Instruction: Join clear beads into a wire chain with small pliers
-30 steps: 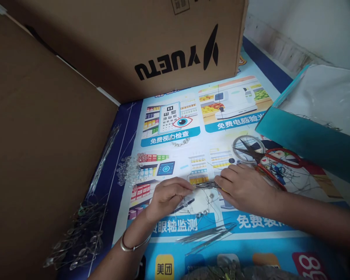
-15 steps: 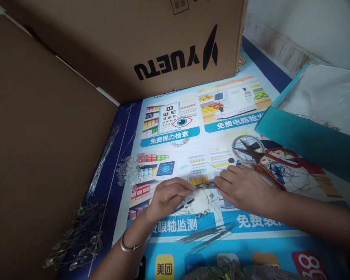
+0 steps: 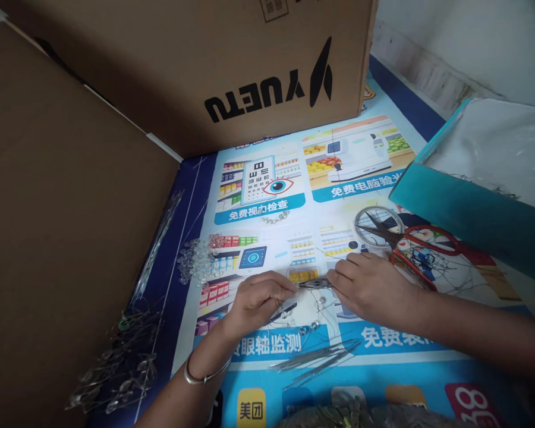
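Observation:
My right hand [image 3: 370,288] is closed around a pair of needle-nose pliers [image 3: 315,284], whose jaws point left. The jaw tips meet the fingertips of my left hand [image 3: 261,297], which pinches a thin wire; the exact grip point is too small to make out. Below the pliers hangs a loop of wire with several clear beads [image 3: 314,326] on it. Several straight lengths of wire [image 3: 316,356] lie nearer to me. On my left wrist sits a silver bangle [image 3: 205,379].
Scissors with red handles [image 3: 401,241] rest over a ring-shaped spool [image 3: 368,220] at right, beside a teal box [image 3: 481,214]. Loose clear beads [image 3: 196,261] and beaded wires [image 3: 125,374] lie at left. Cardboard [image 3: 160,71] walls off the back and left.

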The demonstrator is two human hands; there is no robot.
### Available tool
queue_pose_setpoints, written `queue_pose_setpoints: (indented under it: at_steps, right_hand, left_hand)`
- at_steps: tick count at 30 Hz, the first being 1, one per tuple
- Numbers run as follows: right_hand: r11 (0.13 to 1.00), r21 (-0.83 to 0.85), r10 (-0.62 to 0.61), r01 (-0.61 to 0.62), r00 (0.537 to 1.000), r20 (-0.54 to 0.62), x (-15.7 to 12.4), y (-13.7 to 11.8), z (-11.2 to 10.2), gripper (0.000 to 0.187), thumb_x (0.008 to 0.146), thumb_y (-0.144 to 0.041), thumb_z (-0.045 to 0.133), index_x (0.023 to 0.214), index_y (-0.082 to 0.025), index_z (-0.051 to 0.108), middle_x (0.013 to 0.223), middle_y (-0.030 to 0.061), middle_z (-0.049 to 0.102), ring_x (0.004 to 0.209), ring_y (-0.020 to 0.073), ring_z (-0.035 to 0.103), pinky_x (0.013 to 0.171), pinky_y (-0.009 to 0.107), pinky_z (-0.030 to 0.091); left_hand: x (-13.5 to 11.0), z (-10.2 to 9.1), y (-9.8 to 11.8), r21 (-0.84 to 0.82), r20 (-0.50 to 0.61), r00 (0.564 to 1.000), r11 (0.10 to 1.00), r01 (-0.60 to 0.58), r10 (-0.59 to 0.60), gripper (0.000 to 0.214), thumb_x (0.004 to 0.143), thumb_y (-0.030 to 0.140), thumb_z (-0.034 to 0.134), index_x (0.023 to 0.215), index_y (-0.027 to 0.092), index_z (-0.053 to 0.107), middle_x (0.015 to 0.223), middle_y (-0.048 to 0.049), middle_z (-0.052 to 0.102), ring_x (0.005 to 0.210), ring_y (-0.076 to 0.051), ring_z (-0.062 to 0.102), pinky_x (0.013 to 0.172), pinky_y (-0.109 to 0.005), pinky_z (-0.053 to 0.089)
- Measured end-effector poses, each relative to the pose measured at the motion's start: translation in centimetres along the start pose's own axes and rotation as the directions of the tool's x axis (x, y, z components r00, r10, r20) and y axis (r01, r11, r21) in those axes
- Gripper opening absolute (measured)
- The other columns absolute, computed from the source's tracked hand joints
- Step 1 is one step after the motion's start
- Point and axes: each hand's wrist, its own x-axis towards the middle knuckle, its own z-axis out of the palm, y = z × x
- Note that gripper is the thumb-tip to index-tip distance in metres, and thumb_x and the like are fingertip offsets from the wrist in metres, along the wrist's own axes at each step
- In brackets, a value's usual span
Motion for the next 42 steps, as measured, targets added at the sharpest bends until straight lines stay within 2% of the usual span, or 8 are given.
queue_pose_setpoints:
  at_steps: [13,22,30,33,36,39,42]
  right_hand:
    - [1.0,0.017,0.008,-0.008,1.0,0.005,0.1,0.0,0.2,0.019,0.087,-0.022,0.044,0.099,-0.016,0.058,0.084,0.006,0.056,0.08,0.0209,0.048,0.067,0.034,0.031]
    - [0.978,0.098,0.185,-0.186,0.983,0.014,0.3,0.5,-0.4,0.026,0.088,-0.03,0.042,0.101,-0.017,0.06,0.092,0.008,0.059,0.088,0.0223,0.051,0.076,0.034,0.035]
    - [0.908,0.259,0.323,-0.329,0.944,0.066,0.4,0.1,-1.5,0.03,0.086,-0.035,0.045,0.108,-0.019,0.059,0.095,0.0065,0.06,0.092,0.0197,0.054,0.078,0.029,0.04]
    - [0.896,0.249,0.361,-0.367,0.93,0.072,0.5,-0.3,-1.7,0.03,0.086,-0.037,0.046,0.106,-0.018,0.059,0.094,0.0063,0.061,0.091,0.0197,0.054,0.075,0.028,0.04]
    - [0.894,0.211,0.386,-0.395,0.919,0.084,0.2,-0.6,-1.8,0.031,0.086,-0.039,0.046,0.107,-0.019,0.058,0.097,0.0066,0.061,0.092,0.0199,0.055,0.076,0.028,0.04]
    - [0.891,0.163,0.415,-0.424,0.906,0.089,-0.8,-1.1,-2.0,0.035,0.086,-0.041,0.045,0.11,-0.019,0.056,0.101,0.0076,0.06,0.095,0.0206,0.055,0.077,0.029,0.039]
    - [0.89,0.11,0.43,-0.442,0.895,0.116,-2.1,-2.0,-2.3,0.036,0.086,-0.042,0.044,0.112,-0.02,0.055,0.102,0.0076,0.06,0.095,0.0211,0.055,0.077,0.029,0.039]
  left_hand:
    - [0.1,0.0,0.1,0.001,0.0,1.0,1.0,-0.001,0.001,0.018,0.076,0.001,0.056,0.084,0.016,0.063,0.089,-0.0073,0.068,0.083,-0.015,0.064,0.071,-0.028,0.053]
    - [0.1,0.4,-0.8,0.048,-0.155,0.98,0.99,0.134,-0.126,0.012,0.076,0.006,0.06,0.081,0.017,0.061,0.083,-0.0054,0.065,0.081,-0.015,0.061,0.072,-0.029,0.049]
    - [0.3,0.8,-1.4,0.023,-0.176,0.966,0.98,0.196,-0.189,0.005,0.081,0.017,0.056,0.081,0.016,0.061,0.083,-0.0066,0.063,0.081,-0.015,0.059,0.073,-0.029,0.048]
    - [0.4,0.9,-1.5,0.061,-0.157,0.974,0.983,0.175,-0.164,0.004,0.08,0.018,0.056,0.08,0.016,0.06,0.082,-0.0062,0.063,0.079,-0.015,0.058,0.073,-0.029,0.048]
    - [0.5,0.7,-1.4,0.11,-0.111,0.99,0.989,0.097,-0.085,0.007,0.082,0.017,0.054,0.084,0.016,0.061,0.084,-0.0069,0.063,0.082,-0.015,0.058,0.074,-0.028,0.048]
    - [0.4,0.2,-1.4,0.167,-0.016,1.0,0.986,0.001,0.001,0.012,0.084,0.015,0.051,0.088,0.016,0.062,0.089,-0.0079,0.063,0.087,-0.015,0.059,0.076,-0.029,0.048]
    - [0.2,-0.3,-1.4,0.227,0.113,0.991,0.968,-0.102,0.077,0.016,0.086,0.017,0.049,0.094,0.018,0.063,0.097,-0.0089,0.063,0.092,-0.016,0.059,0.078,-0.028,0.049]
